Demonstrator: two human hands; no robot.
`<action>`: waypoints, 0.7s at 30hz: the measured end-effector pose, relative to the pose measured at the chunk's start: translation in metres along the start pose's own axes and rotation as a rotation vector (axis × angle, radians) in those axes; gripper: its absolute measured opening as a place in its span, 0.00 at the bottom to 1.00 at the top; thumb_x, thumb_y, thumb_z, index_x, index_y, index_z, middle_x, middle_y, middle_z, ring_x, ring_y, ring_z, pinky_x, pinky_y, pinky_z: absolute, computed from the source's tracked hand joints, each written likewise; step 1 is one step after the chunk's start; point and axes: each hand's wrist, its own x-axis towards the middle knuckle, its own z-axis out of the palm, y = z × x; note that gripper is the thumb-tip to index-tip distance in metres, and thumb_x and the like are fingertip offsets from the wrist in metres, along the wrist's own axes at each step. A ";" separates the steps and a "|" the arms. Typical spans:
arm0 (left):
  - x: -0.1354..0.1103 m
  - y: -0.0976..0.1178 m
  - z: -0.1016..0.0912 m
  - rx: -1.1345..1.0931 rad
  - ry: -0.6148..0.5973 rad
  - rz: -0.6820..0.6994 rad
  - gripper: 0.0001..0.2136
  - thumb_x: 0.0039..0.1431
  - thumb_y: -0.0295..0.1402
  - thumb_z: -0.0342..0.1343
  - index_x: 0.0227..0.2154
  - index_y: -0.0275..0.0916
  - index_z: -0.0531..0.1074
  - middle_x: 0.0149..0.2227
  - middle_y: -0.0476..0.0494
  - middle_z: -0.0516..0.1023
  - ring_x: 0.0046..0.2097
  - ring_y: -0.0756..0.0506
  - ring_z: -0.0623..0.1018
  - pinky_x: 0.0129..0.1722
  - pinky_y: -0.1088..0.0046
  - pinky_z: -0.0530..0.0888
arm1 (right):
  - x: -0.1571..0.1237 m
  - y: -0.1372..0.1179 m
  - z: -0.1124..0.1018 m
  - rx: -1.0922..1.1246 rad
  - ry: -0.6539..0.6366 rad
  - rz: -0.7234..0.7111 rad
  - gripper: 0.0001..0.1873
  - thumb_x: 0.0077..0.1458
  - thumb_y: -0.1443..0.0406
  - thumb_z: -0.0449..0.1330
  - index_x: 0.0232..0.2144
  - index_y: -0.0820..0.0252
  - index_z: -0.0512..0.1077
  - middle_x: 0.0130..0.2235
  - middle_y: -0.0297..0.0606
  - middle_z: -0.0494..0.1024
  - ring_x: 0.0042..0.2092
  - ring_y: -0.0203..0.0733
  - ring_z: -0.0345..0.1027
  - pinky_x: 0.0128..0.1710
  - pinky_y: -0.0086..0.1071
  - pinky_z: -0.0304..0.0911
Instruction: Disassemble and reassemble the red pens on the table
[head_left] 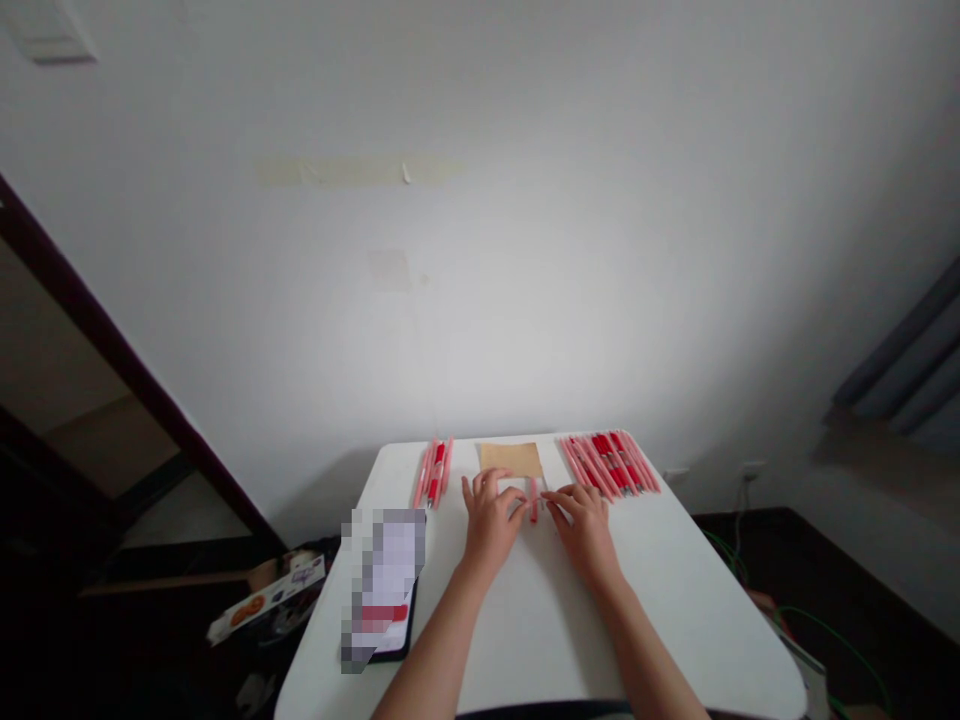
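My left hand (491,520) rests over the white table with thumb and forefinger pinched together and the other fingers spread. Whatever sits in that pinch is too small to make out. Facing it, my right hand (583,525) also has its fingertips pressed together, around something thin that I cannot identify. Between the two hands lies a pink pen barrel with a red end (533,512), pointing away from me. Just beyond the fingertips is a piece of brown paper (511,460), partly covered by my left fingers.
Several pink and red pens (611,465) lie side by side at the table's far right. A smaller group of pens (433,474) lies far left. A phone (390,600), partly blurred out, is near the left edge. The wall (525,300) stands behind the white table (690,620).
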 end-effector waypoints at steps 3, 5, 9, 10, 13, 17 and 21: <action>-0.001 -0.001 0.001 0.007 -0.007 0.017 0.02 0.54 0.34 0.59 0.30 0.46 0.77 0.51 0.46 0.71 0.57 0.41 0.64 0.64 0.42 0.47 | 0.000 -0.001 -0.001 0.003 -0.005 0.007 0.14 0.61 0.60 0.52 0.40 0.50 0.77 0.36 0.41 0.75 0.42 0.47 0.63 0.43 0.40 0.57; -0.001 -0.001 0.001 0.008 -0.016 0.027 0.02 0.54 0.35 0.59 0.30 0.46 0.77 0.51 0.46 0.71 0.57 0.41 0.64 0.64 0.42 0.46 | 0.000 -0.001 -0.001 0.005 -0.007 0.011 0.13 0.61 0.60 0.52 0.40 0.50 0.77 0.36 0.41 0.75 0.43 0.47 0.63 0.43 0.41 0.58; 0.000 0.000 -0.002 0.026 -0.013 0.041 0.03 0.55 0.34 0.58 0.29 0.47 0.77 0.51 0.46 0.71 0.57 0.41 0.64 0.64 0.42 0.47 | 0.000 0.001 0.000 -0.005 -0.005 -0.004 0.13 0.60 0.60 0.53 0.40 0.51 0.78 0.36 0.41 0.75 0.42 0.47 0.63 0.43 0.41 0.58; 0.000 0.000 -0.003 0.029 -0.013 0.040 0.03 0.55 0.34 0.58 0.30 0.47 0.77 0.51 0.46 0.71 0.57 0.41 0.65 0.63 0.42 0.47 | 0.000 0.001 0.001 -0.010 -0.006 -0.012 0.13 0.60 0.60 0.53 0.40 0.50 0.78 0.36 0.41 0.75 0.42 0.47 0.63 0.43 0.41 0.58; 0.000 0.000 -0.003 0.023 -0.025 0.040 0.04 0.55 0.33 0.57 0.30 0.47 0.77 0.51 0.46 0.71 0.57 0.41 0.65 0.63 0.42 0.48 | -0.001 0.001 0.002 -0.025 -0.006 -0.025 0.13 0.60 0.61 0.53 0.40 0.49 0.78 0.36 0.41 0.75 0.42 0.46 0.63 0.42 0.40 0.59; 0.000 0.000 -0.001 0.020 -0.035 0.036 0.04 0.55 0.33 0.58 0.31 0.47 0.77 0.51 0.46 0.71 0.57 0.41 0.64 0.64 0.43 0.47 | -0.001 -0.001 0.002 -0.038 -0.004 -0.033 0.12 0.60 0.61 0.54 0.39 0.48 0.78 0.37 0.41 0.75 0.43 0.46 0.63 0.44 0.41 0.59; 0.000 0.001 0.001 0.022 -0.041 0.035 0.04 0.55 0.33 0.58 0.32 0.48 0.77 0.51 0.47 0.71 0.57 0.42 0.64 0.64 0.43 0.47 | 0.000 -0.004 0.000 -0.034 -0.013 -0.040 0.12 0.60 0.62 0.54 0.38 0.48 0.78 0.37 0.40 0.75 0.43 0.46 0.63 0.45 0.41 0.58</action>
